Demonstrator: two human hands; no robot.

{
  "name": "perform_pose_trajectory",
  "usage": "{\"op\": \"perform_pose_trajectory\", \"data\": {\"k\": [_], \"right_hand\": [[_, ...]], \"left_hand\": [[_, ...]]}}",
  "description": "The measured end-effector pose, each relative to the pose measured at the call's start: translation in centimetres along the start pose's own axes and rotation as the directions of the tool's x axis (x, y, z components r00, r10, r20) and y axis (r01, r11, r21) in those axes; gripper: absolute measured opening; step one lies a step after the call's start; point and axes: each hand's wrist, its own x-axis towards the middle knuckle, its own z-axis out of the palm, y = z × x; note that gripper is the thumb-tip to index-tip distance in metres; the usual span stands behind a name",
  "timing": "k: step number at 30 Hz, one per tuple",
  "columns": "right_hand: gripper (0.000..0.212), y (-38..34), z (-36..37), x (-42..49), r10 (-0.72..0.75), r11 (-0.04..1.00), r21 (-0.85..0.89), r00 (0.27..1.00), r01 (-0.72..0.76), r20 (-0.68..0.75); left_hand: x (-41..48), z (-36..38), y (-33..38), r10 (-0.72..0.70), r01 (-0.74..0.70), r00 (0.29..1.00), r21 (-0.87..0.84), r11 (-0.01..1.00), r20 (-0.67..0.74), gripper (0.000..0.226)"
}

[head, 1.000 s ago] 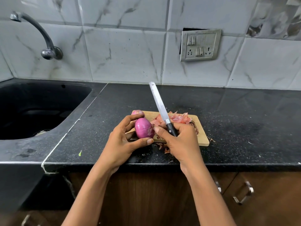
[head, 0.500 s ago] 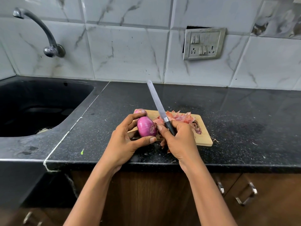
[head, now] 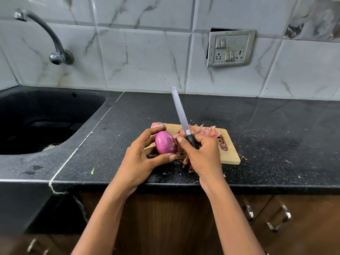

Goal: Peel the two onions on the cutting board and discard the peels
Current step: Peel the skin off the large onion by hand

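My left hand point(head: 141, 159) grips a purple, mostly peeled onion point(head: 165, 142) just above the near left corner of the wooden cutting board point(head: 230, 155). My right hand point(head: 201, 155) holds a knife point(head: 181, 115) by its black handle, blade pointing up and away, and its thumb touches the onion's right side, where a flap of skin hangs. A second onion point(head: 158, 125) lies on the board's far left corner, partly hidden behind my left fingers. A heap of pinkish peels point(head: 204, 131) covers the board's far side.
A black sink point(head: 36, 118) with a curved tap point(head: 46, 35) lies to the left in the dark stone counter point(head: 276, 137). A switch and socket plate point(head: 230, 47) is on the tiled wall. Peel scraps point(head: 190, 169) lie on the counter in front of the board. Cabinet handles point(head: 279, 219) are below.
Both hands have stayed together on the onion. The knife blade has tilted slightly more upright, and my right thumb has shifted along the onion's side.
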Motion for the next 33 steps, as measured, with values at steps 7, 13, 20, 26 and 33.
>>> {"op": "perform_pose_trajectory", "data": {"k": [7,13,20,26,33], "right_hand": [[0.023,0.4,1.0,0.2,-0.092,0.977,-0.196,0.996,0.087,-0.018],[0.011,0.1,1.7,-0.3,-0.245,0.886,-0.411,0.969,0.213,-0.026],[0.004,-0.3,2.0,-1.0,-0.413,0.785,-0.512,0.91,0.348,-0.016],[0.008,-0.3,1.5,-0.9,-0.357,0.895,-0.337,0.922,0.293,-0.146],[0.005,-0.5,-4.1,0.7,-0.162,0.808,-0.579,0.902,-0.112,-0.4]], "left_hand": [[0.0,0.0,-0.2,0.014,-0.014,1.0,0.02,1.0,-0.01,0.074],[0.2,-0.1,-0.4,0.013,-0.013,1.0,-0.012,1.0,-0.011,0.075],[0.2,0.0,-0.5,-0.002,0.001,1.0,-0.079,0.997,-0.018,0.072],[0.3,0.0,-0.3,-0.027,0.026,1.0,-0.15,0.988,-0.008,0.068],[0.3,-0.2,-0.4,-0.061,0.062,0.998,-0.207,0.976,0.011,0.062]]}}
